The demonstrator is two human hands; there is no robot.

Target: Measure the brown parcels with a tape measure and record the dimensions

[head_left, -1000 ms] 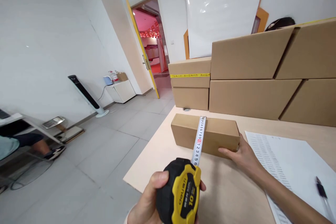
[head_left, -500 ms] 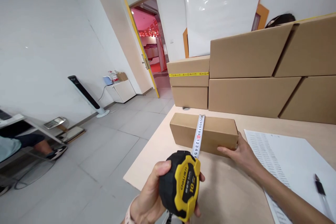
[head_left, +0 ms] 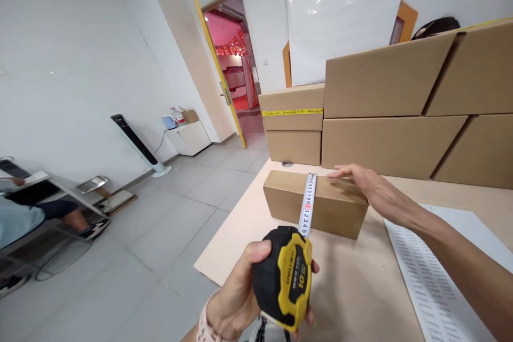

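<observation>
My left hand point(head_left: 240, 283) is wrapped round a black and yellow tape measure point(head_left: 282, 278). Its white blade point(head_left: 306, 206) runs out over the front and top of a small brown cardboard box point(head_left: 340, 214), with the blade's end near the box's back edge. My right hand point(head_left: 363, 184) hovers over or rests on the right part of the box top, fingers stretched out towards the blade; whether it touches the box I cannot tell. The box lies long side towards me on a light tabletop point(head_left: 236, 240).
Larger cardboard boxes point(head_left: 388, 141) stand stacked along the table's back. Printed sheets point(head_left: 425, 267) lie at the right under my forearm. A tower fan point(head_left: 136, 141) and an open door point(head_left: 216, 64) are beyond the table. A seated person point(head_left: 28, 219) is at the far left.
My right hand has let go of the box's right end and moved up over its top, fingers now straight. My left hand still holds the tape measure. The pen has left the view.
</observation>
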